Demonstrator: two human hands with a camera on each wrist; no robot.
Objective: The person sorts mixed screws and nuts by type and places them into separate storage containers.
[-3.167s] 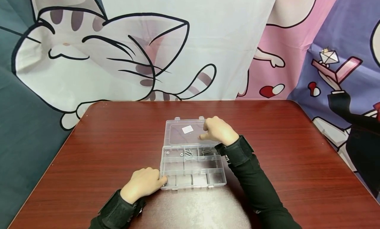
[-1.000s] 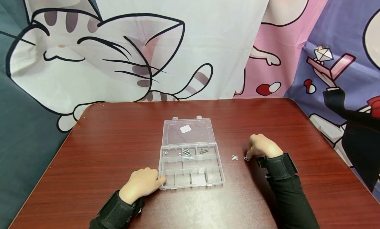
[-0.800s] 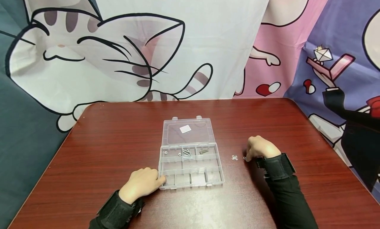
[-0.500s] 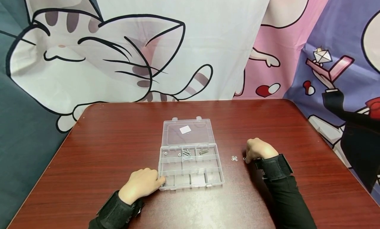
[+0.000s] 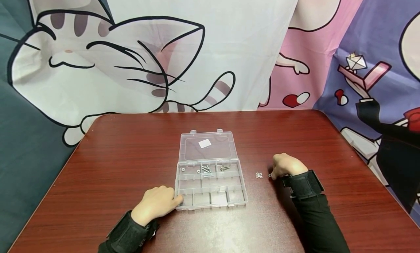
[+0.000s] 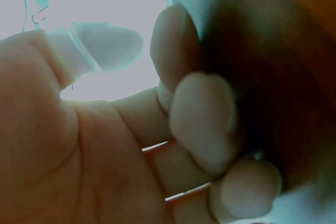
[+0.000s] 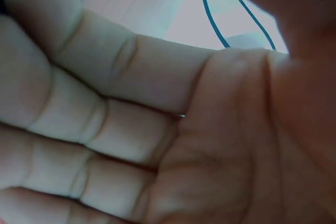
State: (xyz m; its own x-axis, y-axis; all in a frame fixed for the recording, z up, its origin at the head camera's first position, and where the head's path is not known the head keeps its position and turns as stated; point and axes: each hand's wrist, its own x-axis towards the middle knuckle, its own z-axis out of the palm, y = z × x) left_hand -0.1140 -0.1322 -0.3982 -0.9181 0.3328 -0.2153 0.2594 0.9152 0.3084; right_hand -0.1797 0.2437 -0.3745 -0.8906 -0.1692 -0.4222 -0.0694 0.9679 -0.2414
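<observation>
Metal nuts (image 5: 259, 175) lie in a small tight cluster on the wooden table (image 5: 137, 147), just off the right side of a clear plastic compartment box (image 5: 218, 205). To the right of that cluster, the right hand (image 5: 288, 164) is lowered to the tabletop with its fingers bent downward, and a sliver of another nut (image 5: 270, 175) shows right at its fingertips. Whether the fingers pinch that piece or merely touch it cannot be told, since the right wrist view shows only the palm and bent fingers, their tips out of sight. The left hand (image 5: 158, 203) holds the near left corner of the box, its thumb laid over the edge and the other fingers curled alongside. In the left wrist view, the thumb shows through the translucent plastic. The hinged lid (image 5: 213, 151) is folded back flat, away from the person, bearing a white label (image 5: 205, 143). In the back row of compartments, screws (image 5: 206, 169) lie in two neighbouring sections, with two loose nuts (image 5: 183, 169) to their left. Behind the table hangs a printed cloth (image 5: 242, 45) with a cartoon cat.
</observation>
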